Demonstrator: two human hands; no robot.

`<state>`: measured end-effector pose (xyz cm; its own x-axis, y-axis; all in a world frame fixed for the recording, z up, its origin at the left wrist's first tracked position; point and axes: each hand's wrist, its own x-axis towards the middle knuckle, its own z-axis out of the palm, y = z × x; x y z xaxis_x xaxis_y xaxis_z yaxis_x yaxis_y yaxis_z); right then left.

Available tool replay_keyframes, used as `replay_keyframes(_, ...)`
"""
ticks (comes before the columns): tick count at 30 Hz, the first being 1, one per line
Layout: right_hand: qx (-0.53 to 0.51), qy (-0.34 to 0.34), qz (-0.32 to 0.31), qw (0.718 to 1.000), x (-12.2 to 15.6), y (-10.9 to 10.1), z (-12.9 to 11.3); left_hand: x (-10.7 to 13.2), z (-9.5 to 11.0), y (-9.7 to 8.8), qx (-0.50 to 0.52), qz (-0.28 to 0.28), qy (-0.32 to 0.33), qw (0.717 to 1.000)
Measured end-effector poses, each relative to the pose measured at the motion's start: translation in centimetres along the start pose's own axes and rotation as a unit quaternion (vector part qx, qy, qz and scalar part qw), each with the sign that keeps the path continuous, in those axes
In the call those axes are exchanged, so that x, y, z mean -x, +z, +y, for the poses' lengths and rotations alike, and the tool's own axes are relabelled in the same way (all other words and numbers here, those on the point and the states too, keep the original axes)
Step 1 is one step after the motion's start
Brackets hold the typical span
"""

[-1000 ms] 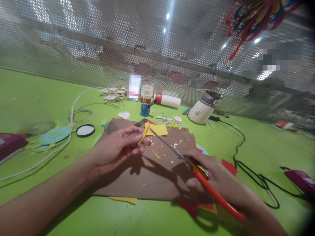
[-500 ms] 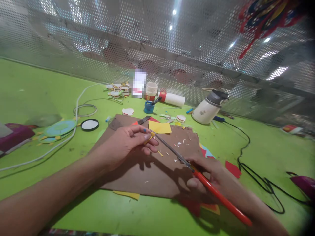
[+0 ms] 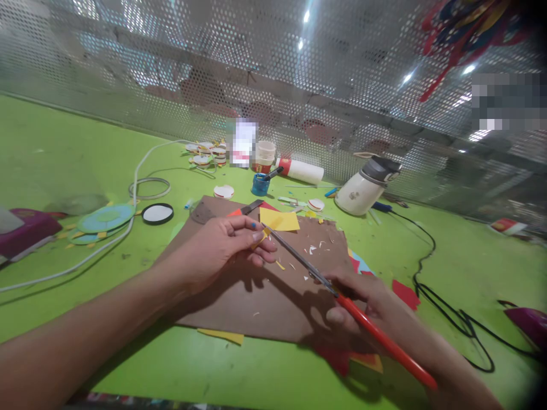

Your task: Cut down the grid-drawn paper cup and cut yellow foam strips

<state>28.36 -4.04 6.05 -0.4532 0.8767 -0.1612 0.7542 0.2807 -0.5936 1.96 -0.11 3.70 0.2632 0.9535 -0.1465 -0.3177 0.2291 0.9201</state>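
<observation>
Between the thumb and fingers of my left hand [image 3: 233,242] is pinched a small piece of yellow paper [image 3: 261,237]. My right hand [image 3: 367,302] grips red-handled scissors [image 3: 337,293], whose long blades point up and left, with the tips right at that yellow piece. Below both hands lies a brown board [image 3: 239,304] with small white and yellow paper scraps [image 3: 314,249] scattered on it. Beyond my left fingertips, a yellow paper sheet [image 3: 280,219] rests on the board. A black-bladed cutter knife [image 3: 248,209] lies beside the sheet, near the board's far edge.
A white bottle [image 3: 358,185] with a dark lid stands at the back right. Behind the board are a blue jar [image 3: 260,184], a paper cup [image 3: 265,154] and a white roll [image 3: 303,169]. Cables cross both sides; a black round lid [image 3: 157,213] sits left. A perforated screen [image 3: 205,74] rises behind.
The scissor tips stay close to the small yellow paper, which shows a little more between my left fingers. Both hands keep nearly the same place; the whole view has shifted slightly.
</observation>
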Motion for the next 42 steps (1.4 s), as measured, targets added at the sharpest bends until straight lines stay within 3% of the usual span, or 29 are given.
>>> replay_keyframes(21, -0.021, 0.012, 0.003, 1.000, 0.1, 0.4, -0.3, 0.1, 0.0, 0.1, 0.008, 0.005, -0.007, 1.000)
replay_keyframes(34, 0.007, 0.002, -0.001, 1.000, 0.3, 0.0, -0.4, -0.2, 0.1, -0.2, 0.020, -0.025, -0.022, 0.999)
replay_keyframes(42, 0.003, -0.002, 0.039, 0.999, -0.1, 0.1, 0.5, -0.2, 0.3, -0.4, 0.045, -0.019, -0.041, 0.998)
